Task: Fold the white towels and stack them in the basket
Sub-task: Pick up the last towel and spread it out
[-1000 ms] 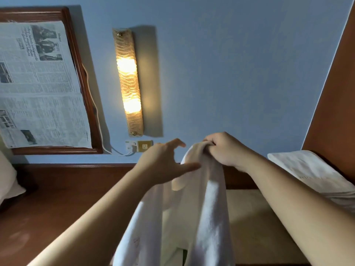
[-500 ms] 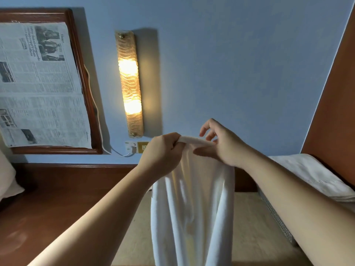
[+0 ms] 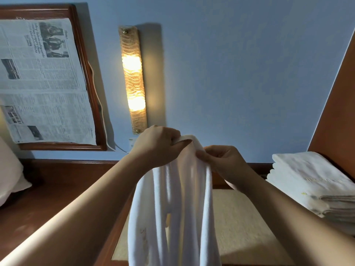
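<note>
The white towel (image 3: pixel 172 204) is hanging in loose folds, its top edge pinched by the left hand (image 3: pixel 155 146) and the right hand (image 3: pixel 222 160). Folding is barely starting; next, I'd say, spreading the corners apart.

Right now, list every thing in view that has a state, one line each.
Wall lamp: lit.
Towel: unfolded, hanging in loose vertical folds from both hands.
Left hand: grips the towel's top edge.
Right hand: pinches the towel's top edge.
Stack of towels: folded, piled at the right.
Newspaper: spread open over the wooden frame.
</note>
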